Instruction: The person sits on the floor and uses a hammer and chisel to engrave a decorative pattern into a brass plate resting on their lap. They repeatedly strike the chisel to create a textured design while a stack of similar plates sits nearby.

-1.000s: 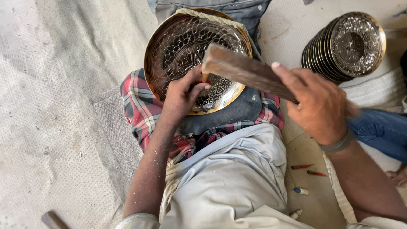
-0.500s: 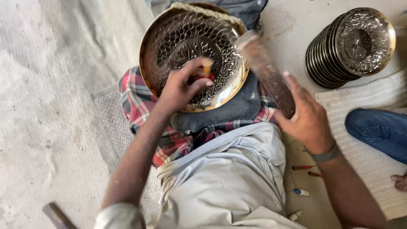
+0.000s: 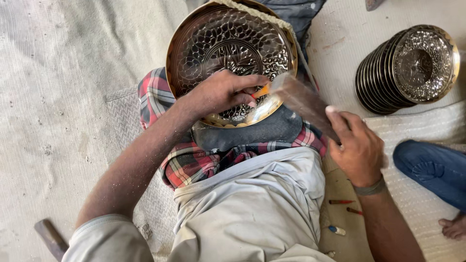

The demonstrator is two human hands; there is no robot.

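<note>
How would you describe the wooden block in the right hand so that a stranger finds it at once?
Start at the big embossed brass plate on the person's lap. At its lower right rim, the right hand holds a wooden block. Unlike the small orange-tipped tool pinched by the left hand, it is broad, flat, brown.

My left grip (image 3: 228, 92) pinches small tool over lower part of patterned brass plate (image 3: 218, 43); upper plate face open. My right grip (image 3: 359, 145) holds wooden mallet (image 3: 303, 99) slanting across plate's right rim, blocks that side. Plate rests on my lap, plaid cloth (image 3: 194, 162) under. Left of me: wide mat floor (image 3: 58, 97) free. Right: stack of plates (image 3: 403, 70) near; another person's blue-clad leg (image 3: 432, 170) and bare foot (image 3: 454, 228). Small punches (image 3: 342, 202) on floor by my right thigh. Wooden handle (image 3: 51, 237) bottom left.
</note>
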